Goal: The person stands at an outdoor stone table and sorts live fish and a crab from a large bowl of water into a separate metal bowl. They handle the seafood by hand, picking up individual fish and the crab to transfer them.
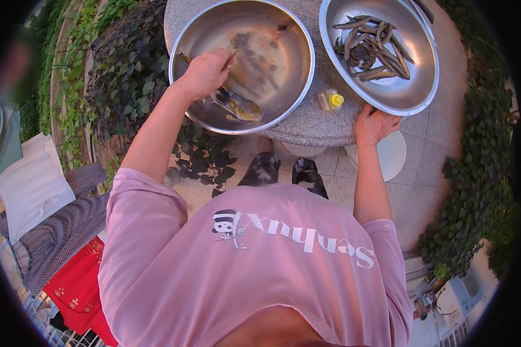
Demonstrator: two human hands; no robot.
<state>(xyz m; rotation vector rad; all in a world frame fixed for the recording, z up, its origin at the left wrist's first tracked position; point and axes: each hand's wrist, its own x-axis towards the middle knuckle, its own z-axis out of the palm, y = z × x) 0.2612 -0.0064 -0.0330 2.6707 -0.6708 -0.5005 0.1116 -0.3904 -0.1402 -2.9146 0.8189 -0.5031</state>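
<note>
My left hand (208,73) is over the inside of a steel basin (195,32) at the left, its fingers pinched around a small thin thing I cannot make out. Below it in the cloudy water lies a dark and yellowish fish (241,104). A tail-like piece (184,58) shows left of my knuckles; the hand hides what joins it. At the near rim of a second steel basin (417,91), my right hand (374,126) holds on from below, some fingers hidden by the rim. Slender dark fish-like things (386,47) lie in that basin, with a dark clump (362,56) among them.
Between the basins, a small clear bottle with a yellow cap (332,100) stands on the round stone table (304,128). A pale bucket (393,154) is on the tiled floor below my right hand. Leafy vines (130,65) and hanging laundry (39,186) are at the left.
</note>
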